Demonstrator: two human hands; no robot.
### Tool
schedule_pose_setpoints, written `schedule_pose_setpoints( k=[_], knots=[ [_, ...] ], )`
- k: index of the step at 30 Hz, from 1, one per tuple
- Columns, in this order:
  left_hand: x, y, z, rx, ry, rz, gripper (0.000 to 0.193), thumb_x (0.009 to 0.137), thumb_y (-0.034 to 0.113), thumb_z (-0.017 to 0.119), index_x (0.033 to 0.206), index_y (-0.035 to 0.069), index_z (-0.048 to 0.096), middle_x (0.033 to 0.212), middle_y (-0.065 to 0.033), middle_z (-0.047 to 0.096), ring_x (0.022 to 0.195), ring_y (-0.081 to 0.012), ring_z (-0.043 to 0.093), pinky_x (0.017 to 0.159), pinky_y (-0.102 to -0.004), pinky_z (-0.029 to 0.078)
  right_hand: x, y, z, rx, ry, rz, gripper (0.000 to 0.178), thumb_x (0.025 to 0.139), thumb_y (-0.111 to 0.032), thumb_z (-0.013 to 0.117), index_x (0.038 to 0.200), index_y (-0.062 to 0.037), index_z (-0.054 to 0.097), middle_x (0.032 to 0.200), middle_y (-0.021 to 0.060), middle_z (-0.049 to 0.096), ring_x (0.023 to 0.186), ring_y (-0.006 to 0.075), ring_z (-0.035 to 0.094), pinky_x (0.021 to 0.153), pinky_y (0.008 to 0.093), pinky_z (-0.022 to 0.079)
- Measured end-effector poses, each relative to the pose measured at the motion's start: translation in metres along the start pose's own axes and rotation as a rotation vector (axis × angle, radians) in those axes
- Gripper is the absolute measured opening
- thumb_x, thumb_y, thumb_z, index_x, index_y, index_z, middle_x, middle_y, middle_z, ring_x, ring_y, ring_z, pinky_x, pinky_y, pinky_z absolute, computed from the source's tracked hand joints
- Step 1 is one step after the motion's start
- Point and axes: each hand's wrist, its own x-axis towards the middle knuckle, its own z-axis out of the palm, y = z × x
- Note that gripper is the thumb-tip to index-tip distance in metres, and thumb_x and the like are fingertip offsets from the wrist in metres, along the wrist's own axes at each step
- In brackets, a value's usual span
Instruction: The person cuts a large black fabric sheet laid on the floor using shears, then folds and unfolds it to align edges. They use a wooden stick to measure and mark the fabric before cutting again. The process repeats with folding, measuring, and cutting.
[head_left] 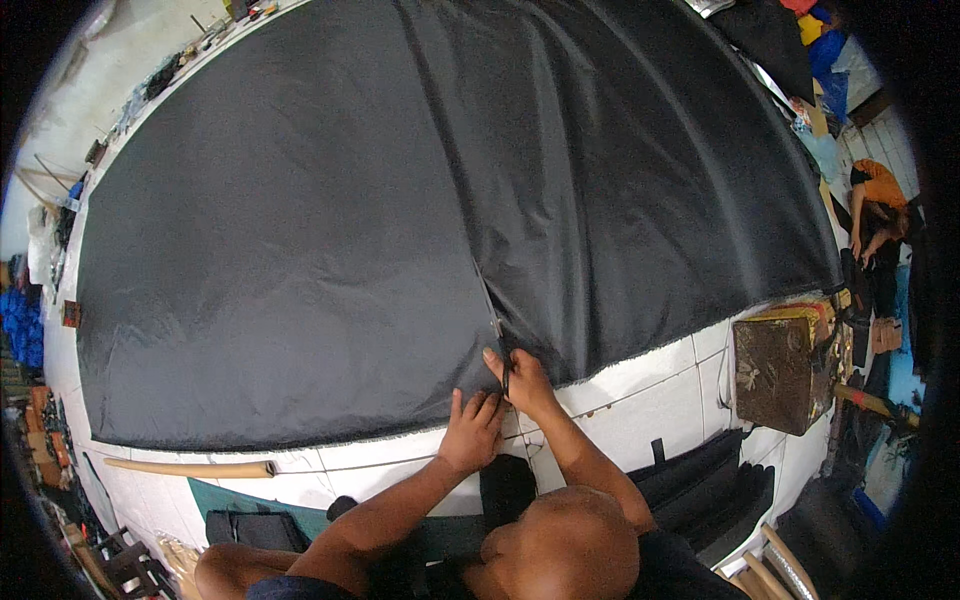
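Note:
A wide sheet of black fabric [280,240] is spread over the white tiled floor. My right hand [525,382] is closed round the dark handles of a pair of scissors [489,300], whose blades point away from me along a line in the cloth. Left of that line the fabric lies fairly smooth; to the right it runs in long folds. Beside the right hand, my left hand [474,428] rests on the near edge of the cloth, fingers stretched out and holding nothing.
A cardboard tube [190,468] lies along the near left edge. A worn brown box [780,370] stands at the right by the fabric. Folded black pieces [700,490] are on the floor at lower right. Far right, another person in orange [880,190] bends over.

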Motion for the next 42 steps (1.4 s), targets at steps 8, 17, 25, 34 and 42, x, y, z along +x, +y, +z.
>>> schedule_pose_setpoints(
  k=[8, 17, 25, 34, 42],
  knots=[
    [0.009, 0.009, -0.016, 0.011, -0.093, -0.073, 0.071, 0.078, 0.035, 0.070, 0.138, 0.004, 0.048, 0.133, -0.0161, 0.048, 0.127, -0.0366, 0.043, 0.111, -0.0672, 0.021, 0.003, -0.017, -0.008, 0.075, -0.093, 0.032, 0.064, 0.089, -0.059, 0.062, 0.079, 0.0045, 0.061, 0.075, 0.0246, 0.064, 0.077, 0.0395, 0.065, 0.072, 0.0474, 0.048],
    [0.029, 0.022, -0.028, -0.011, -0.230, -0.139, 0.076, 0.078, 0.041, 0.072, 0.143, 0.013, 0.044, 0.130, -0.0157, 0.047, 0.123, -0.0392, 0.043, 0.108, -0.0716, 0.021, 0.024, 0.000, -0.001, 0.143, -0.071, 0.006, 0.053, 0.091, -0.053, 0.065, 0.069, -0.0072, 0.051, 0.053, 0.0016, 0.049, 0.044, 0.0112, 0.047, 0.042, 0.0297, 0.037],
    [0.024, 0.019, -0.021, -0.019, -0.233, -0.143, 0.077, 0.080, 0.036, 0.070, 0.148, 0.016, 0.040, 0.131, -0.0158, 0.047, 0.125, -0.0395, 0.043, 0.108, -0.0725, 0.021, 0.094, -0.052, 0.008, 0.295, -0.104, 0.075, 0.052, 0.090, -0.055, 0.066, 0.071, -0.0096, 0.050, 0.053, -0.0001, 0.048, 0.044, 0.0101, 0.047, 0.041, 0.0268, 0.037],
    [0.023, 0.018, -0.017, -0.014, -0.219, -0.148, 0.072, 0.082, 0.033, 0.067, 0.147, 0.016, 0.042, 0.131, -0.0162, 0.048, 0.123, -0.0395, 0.044, 0.106, -0.0739, 0.024, 0.110, -0.072, 0.006, 0.225, -0.101, 0.068, 0.054, 0.089, -0.057, 0.067, 0.072, -0.0080, 0.051, 0.052, -0.0004, 0.046, 0.043, 0.0103, 0.046, 0.041, 0.0271, 0.037],
    [0.027, 0.020, -0.022, -0.036, -0.222, -0.134, 0.068, 0.083, 0.031, 0.065, 0.146, 0.016, 0.045, 0.131, -0.0159, 0.050, 0.120, -0.0396, 0.048, 0.105, -0.0740, 0.025, 0.213, -0.105, 0.023, 0.190, -0.035, 0.040, 0.057, 0.086, -0.060, 0.068, 0.069, -0.0103, 0.046, 0.053, 0.0004, 0.043, 0.043, 0.0110, 0.045, 0.041, 0.0275, 0.038]
  ],
)
